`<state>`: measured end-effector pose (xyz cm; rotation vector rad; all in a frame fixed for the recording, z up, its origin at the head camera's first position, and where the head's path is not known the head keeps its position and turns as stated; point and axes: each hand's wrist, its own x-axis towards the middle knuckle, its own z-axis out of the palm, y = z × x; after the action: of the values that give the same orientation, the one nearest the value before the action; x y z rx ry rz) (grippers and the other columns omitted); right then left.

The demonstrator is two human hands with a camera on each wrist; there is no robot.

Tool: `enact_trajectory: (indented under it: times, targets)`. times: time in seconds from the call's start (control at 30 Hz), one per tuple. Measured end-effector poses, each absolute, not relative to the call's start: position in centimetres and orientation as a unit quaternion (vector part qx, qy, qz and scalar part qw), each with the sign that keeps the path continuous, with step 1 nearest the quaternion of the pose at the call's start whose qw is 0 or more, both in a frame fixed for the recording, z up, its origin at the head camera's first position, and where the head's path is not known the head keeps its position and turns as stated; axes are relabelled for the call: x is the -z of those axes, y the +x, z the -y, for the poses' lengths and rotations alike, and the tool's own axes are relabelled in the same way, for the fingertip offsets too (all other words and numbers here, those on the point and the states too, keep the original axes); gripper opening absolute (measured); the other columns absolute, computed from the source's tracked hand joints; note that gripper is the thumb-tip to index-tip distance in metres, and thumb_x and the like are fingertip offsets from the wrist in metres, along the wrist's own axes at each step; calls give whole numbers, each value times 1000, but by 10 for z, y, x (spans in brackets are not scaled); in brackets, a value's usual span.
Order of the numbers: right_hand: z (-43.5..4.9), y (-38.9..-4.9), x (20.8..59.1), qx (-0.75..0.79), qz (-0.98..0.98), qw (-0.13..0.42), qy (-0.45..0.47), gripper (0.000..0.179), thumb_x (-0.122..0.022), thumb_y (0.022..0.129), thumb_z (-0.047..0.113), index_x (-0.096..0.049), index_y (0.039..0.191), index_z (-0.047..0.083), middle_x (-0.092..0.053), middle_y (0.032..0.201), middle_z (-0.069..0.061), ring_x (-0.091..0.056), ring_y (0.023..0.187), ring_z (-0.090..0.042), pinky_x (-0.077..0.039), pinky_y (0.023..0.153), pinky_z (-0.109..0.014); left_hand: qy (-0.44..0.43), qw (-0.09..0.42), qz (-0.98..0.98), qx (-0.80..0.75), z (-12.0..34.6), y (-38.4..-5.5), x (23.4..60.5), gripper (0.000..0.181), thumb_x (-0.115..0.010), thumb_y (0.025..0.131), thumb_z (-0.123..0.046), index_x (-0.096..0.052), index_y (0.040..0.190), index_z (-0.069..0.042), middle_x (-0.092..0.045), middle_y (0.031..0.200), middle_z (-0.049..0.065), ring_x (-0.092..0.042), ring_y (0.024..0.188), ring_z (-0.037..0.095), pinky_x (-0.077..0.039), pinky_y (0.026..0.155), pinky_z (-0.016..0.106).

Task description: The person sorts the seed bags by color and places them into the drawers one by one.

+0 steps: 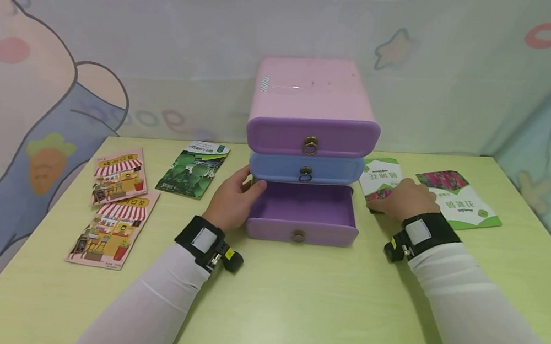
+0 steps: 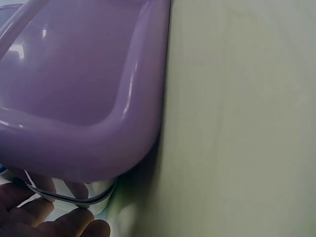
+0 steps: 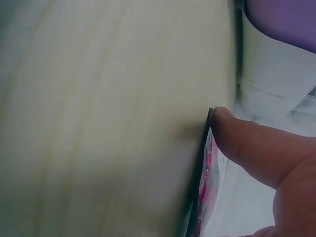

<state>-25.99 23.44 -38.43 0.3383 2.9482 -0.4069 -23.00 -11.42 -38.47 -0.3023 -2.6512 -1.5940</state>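
I have the right hand (image 1: 404, 200) on a flower packet (image 1: 382, 173), just right of the cabinet (image 1: 313, 90). Its fingers are closed on the packet's near edge, thumb showing on that edge in the right wrist view; the other fingertips are hidden from me, and I can't tell whether the edge is off the counter (image 1: 291, 317). A second flower packet (image 1: 468, 206) lies further right.

My left hand (image 1: 230, 203) is at the cabinet's left side, fingers loosely extended and touching the wall, thumb by the front corner (it steadies rather than grasps, as I see it). The purple bottom drawer (image 1: 302, 232) is pulled out toward the near side; the blue middle drawer (image 1: 276, 166) and top drawer (image 1: 279, 136) sit above it.

Left of the cabinet I see a green packet (image 1: 192, 170), then two pink packets (image 1: 112, 234), one partly over the other. A cartoon backdrop (image 1: 194, 37) hangs at the far side.
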Motion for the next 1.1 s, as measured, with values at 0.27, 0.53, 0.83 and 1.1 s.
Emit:
enact_trajectory:
  times: [0.27, 0.53, 0.83, 1.1]
  targets:
    - [-233, -263, 386, 147, -979, 75, 124, 107, -69, 64, 67, -35, 122, -17, -38, 116, -44, -34, 105, -57, -39, 83, -70, -93, 17, 854, 512, 115, -231, 387, 54, -53, 95, -40, -36, 145, -29, -38, 145, -1, -41, 122, 24, -36, 104, 40]
    - [-240, -273, 388, 146, -980, 91, 101, 106, -71, 62, 66, -39, 118, -18, -43, 112, -41, -36, 102, -55, -40, 82, -66, -98, 18, 852, 513, 115, -231, 386, 53, -53, 95, -40, -37, 144, -28, -38, 145, -1, -41, 122, 25, -35, 105, 39]
    - [-241, -273, 383, 137, -985, 94, 54, 73, -72, 64, 61, -56, 87, -6, -55, 84, -20, -50, 79, -36, -45, 67, -48, -99, 19, 856, 506, 114, -231, 386, 52, -53, 95, -40, -38, 144, -29, -39, 144, 0, -43, 120, 22, -36, 104, 40]
    - [-240, -264, 384, 229, -969, 71, 64, 79, -78, 66, 48, -45, 102, -15, -51, 83, -17, -49, 67, -26, -42, 50, -34, -104, 21, 856, 507, 115, -233, 387, 52, -53, 95, -38, -38, 144, -29, -39, 144, 0, -43, 120, 22, -37, 104, 39]
